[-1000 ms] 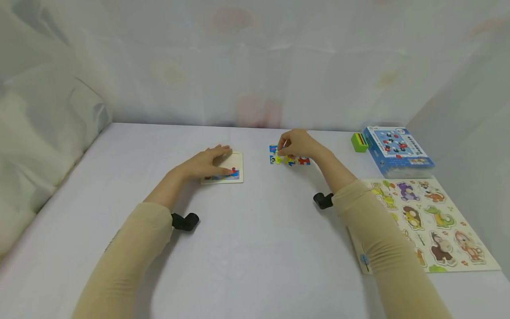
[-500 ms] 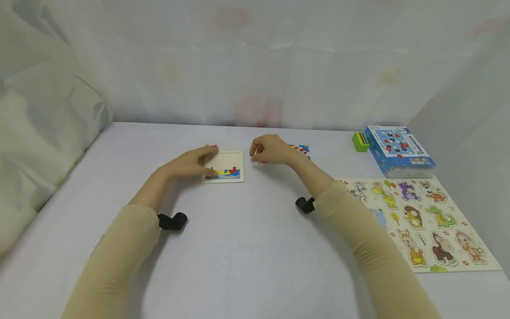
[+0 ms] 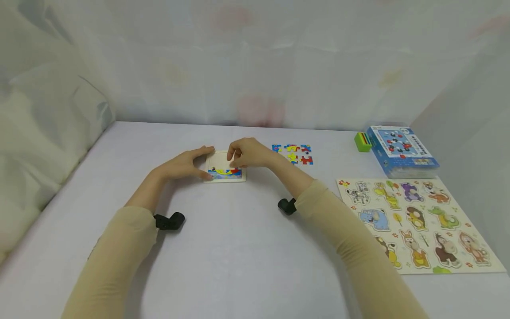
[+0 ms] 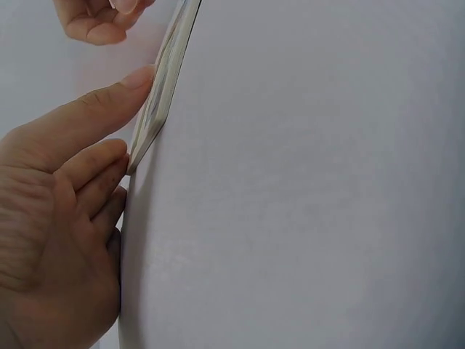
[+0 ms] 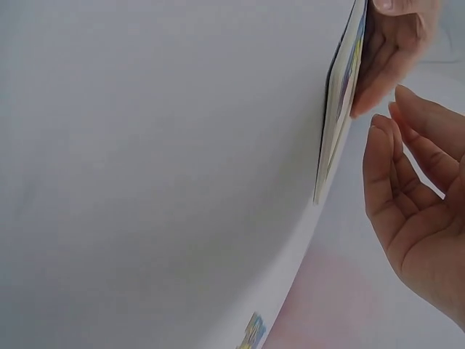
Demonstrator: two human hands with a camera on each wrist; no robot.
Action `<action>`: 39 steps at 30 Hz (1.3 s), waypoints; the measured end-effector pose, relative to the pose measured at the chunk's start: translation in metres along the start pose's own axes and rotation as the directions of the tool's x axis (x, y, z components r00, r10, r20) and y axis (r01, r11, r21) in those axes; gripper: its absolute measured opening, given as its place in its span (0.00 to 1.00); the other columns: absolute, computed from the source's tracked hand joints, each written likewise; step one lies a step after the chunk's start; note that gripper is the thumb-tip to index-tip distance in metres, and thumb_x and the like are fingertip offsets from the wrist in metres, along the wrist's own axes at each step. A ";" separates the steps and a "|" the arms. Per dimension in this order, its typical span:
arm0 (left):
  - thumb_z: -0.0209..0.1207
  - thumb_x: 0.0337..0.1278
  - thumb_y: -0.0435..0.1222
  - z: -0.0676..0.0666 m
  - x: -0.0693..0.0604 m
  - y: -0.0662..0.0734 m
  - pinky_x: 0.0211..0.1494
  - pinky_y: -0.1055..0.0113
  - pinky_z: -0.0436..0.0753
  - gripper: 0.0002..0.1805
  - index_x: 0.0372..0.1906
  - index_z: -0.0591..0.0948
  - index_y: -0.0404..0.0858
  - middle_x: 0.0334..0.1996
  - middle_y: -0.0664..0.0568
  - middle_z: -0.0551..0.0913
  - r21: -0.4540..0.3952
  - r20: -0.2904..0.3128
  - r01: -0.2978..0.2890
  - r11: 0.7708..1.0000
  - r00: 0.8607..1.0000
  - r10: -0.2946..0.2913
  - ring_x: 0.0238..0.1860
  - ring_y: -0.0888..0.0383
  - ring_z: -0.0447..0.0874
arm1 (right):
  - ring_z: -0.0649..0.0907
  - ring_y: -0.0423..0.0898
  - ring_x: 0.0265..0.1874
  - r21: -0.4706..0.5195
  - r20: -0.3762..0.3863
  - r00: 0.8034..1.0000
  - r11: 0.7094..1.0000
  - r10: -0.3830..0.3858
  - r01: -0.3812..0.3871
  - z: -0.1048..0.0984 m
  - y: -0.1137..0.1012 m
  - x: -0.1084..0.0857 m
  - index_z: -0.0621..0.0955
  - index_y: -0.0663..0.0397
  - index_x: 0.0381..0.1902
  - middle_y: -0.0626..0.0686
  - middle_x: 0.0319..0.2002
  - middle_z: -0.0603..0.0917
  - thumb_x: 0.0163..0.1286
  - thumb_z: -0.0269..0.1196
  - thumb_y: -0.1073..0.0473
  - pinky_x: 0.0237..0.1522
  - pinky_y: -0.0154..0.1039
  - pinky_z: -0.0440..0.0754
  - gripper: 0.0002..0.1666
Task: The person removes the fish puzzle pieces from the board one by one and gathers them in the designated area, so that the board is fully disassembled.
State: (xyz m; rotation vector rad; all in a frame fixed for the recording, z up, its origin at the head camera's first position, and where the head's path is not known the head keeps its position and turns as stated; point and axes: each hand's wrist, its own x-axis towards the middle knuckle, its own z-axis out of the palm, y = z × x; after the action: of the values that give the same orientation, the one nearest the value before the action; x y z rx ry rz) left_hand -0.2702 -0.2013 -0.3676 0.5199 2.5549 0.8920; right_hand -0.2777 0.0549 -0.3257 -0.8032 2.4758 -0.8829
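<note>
A small square wooden puzzle board (image 3: pixel 225 180) lies on the table with a strip of coloured pieces (image 3: pixel 225 173) along its near side. At its left edge, my left hand (image 3: pixel 179 167) is spread, thumb on the near left corner and fingers by the far left corner. My right hand (image 3: pixel 252 153) is over the board's right part, thumb and fingertips brought together round a small puzzle piece that they mostly hide. In the right wrist view, the fingers (image 5: pixel 385 149) of that hand are bent beside the board (image 5: pixel 336 120). The left thumb (image 4: pixel 109 109) touches the board's rim (image 4: pixel 163 109).
Several loose puzzle pieces (image 3: pixel 306 160) lie to the right of the board. Farther right are a green block (image 3: pixel 362 142), a blue box (image 3: pixel 402 150) and a large animal puzzle board (image 3: pixel 422 226). White cloth (image 3: pixel 255 66) hangs behind the table.
My right hand has moved left from the loose pieces to over the board, and one piece is gone from that group. My left hand has shifted left, off the board's middle to its edge.
</note>
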 end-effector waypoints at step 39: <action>0.73 0.45 0.48 0.001 -0.001 0.001 0.78 0.31 0.40 0.55 0.78 0.55 0.52 0.82 0.47 0.40 -0.025 0.042 0.008 1.000 0.999 -0.007 0.82 0.43 0.33 | 0.78 0.41 0.34 -0.037 0.134 0.991 0.999 0.017 -0.012 0.024 -0.019 0.029 0.81 0.50 0.51 0.46 0.34 0.81 0.58 0.73 0.61 0.41 0.31 0.77 0.22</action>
State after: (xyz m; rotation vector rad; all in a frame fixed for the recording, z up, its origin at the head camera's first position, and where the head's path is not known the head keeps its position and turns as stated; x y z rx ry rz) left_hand -0.2688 -0.2009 -0.3674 0.5163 2.5031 0.8998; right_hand -0.2801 0.0142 -0.3352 -0.8281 2.3830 -0.7556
